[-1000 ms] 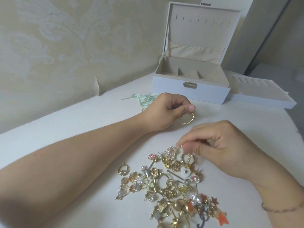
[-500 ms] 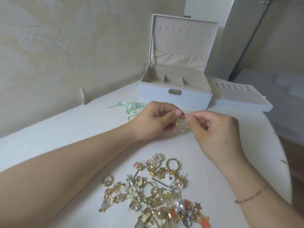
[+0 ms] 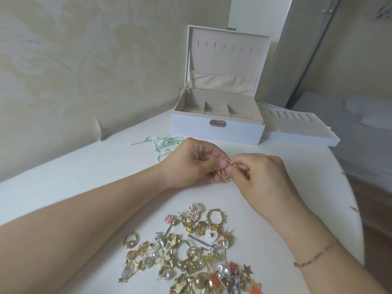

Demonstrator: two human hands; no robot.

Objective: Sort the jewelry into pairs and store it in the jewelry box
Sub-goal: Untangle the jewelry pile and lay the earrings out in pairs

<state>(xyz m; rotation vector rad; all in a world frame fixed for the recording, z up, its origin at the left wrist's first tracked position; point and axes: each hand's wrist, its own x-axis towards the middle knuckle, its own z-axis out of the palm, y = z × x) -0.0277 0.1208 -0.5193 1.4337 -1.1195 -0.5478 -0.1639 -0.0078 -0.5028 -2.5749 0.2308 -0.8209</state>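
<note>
My left hand [image 3: 194,163] and my right hand [image 3: 259,177] meet above the white table [image 3: 84,166], both pinching small gold hoop earrings [image 3: 227,170] between fingertips. How many earrings are there I cannot tell. A heap of mixed jewelry [image 3: 191,251] lies near me: gold hoops, pearls, a white heart piece, orange star pieces. The white jewelry box [image 3: 218,132] stands open at the back, its lid upright and its beige compartments showing.
The box's removable tray [image 3: 301,132] lies to the right of the box. A mint green ribbon [image 3: 161,144] sits just behind my left hand. The table's rounded edge runs down the right side; a wall is close on the left.
My right hand left the heap with an earring and came up to my left hand. Both hands now hold the gold hoops together. The view shifted slightly.
</note>
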